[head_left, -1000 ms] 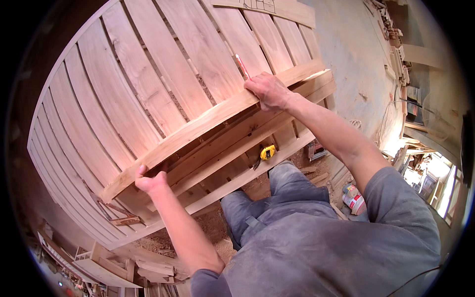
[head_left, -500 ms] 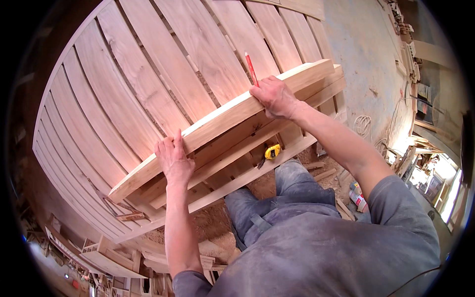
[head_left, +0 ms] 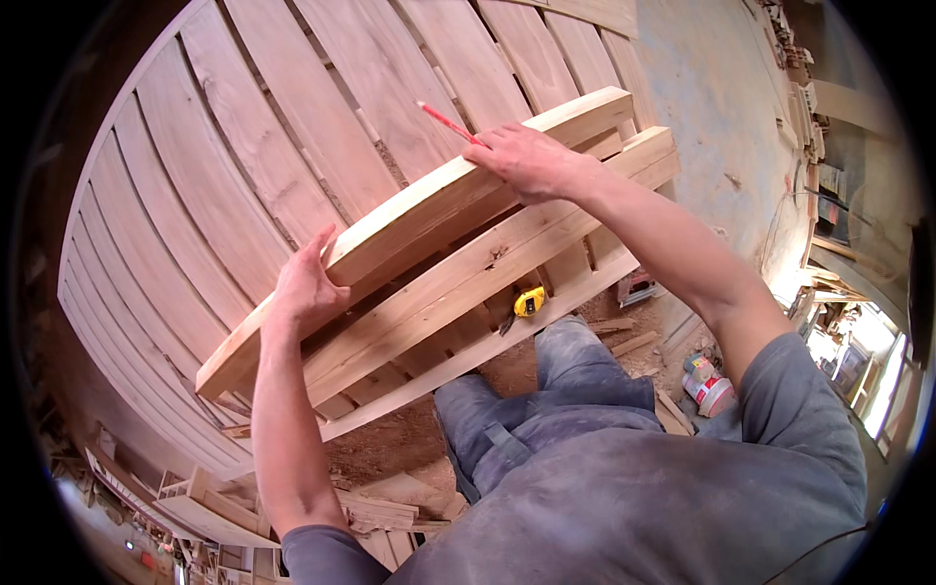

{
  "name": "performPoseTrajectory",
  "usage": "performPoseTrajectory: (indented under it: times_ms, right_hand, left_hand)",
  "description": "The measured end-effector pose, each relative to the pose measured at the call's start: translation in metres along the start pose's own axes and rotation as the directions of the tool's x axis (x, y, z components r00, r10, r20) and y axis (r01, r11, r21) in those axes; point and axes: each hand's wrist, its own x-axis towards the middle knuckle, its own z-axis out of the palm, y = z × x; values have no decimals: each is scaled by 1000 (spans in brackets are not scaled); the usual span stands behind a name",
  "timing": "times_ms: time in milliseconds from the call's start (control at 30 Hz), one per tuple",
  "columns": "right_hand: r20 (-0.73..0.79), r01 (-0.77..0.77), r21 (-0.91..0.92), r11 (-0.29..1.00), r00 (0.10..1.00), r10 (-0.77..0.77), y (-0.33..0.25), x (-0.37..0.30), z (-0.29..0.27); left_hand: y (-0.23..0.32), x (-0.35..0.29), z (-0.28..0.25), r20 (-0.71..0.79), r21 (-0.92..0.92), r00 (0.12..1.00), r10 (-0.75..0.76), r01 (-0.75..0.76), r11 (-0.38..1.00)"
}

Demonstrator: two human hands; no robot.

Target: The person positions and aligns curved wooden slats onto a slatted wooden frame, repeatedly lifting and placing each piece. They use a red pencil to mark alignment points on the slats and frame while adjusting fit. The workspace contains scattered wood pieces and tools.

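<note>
A long pale wooden board [head_left: 429, 219] is lifted on edge above a slatted wooden panel [head_left: 244, 156]. My left hand [head_left: 307, 283] grips the board's edge near its lower left part. My right hand [head_left: 531, 156] presses on the board's upper right part and also pinches a red pencil [head_left: 448, 124] that points up and left. Under the board lies the panel's thicker frame rail [head_left: 487, 268].
A yellow tape measure [head_left: 528, 300] rests on a lower rail near my knee. Offcuts [head_left: 390, 502] and sawdust lie on the floor by my legs. A small tin [head_left: 710, 390] stands on the floor at right. More timber is stacked at lower left [head_left: 205, 502].
The board has been raised and tilted up off the frame. My left hand shifted up from under the board's low end to grip its edge; my right hand stayed on it with the pencil.
</note>
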Motion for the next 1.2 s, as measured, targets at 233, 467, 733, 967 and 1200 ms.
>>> performPoseTrajectory:
  times_ms: [233,467,733,967,1200]
  right_hand:
    - [78,-66,-8,998,995,66,24,37,-2]
    - [-233,-37,36,999,971,45,43,52,19]
    - [-396,-28,160,987,914,91,42,56,29]
    - [72,-274,517,811,958,278,56,84,-18]
    - [102,-287,541,790,955,277,67,96,-37]
  left_hand:
    - [4,27,-24,32,118,998,45,-48,992]
    - [-3,42,7,-286,335,952,111,-9,942]
    - [-18,55,23,-387,256,916,103,-1,967]
    - [-19,83,-40,13,17,998,-65,65,998]
    - [-22,83,-54,-104,-297,977,-187,149,943]
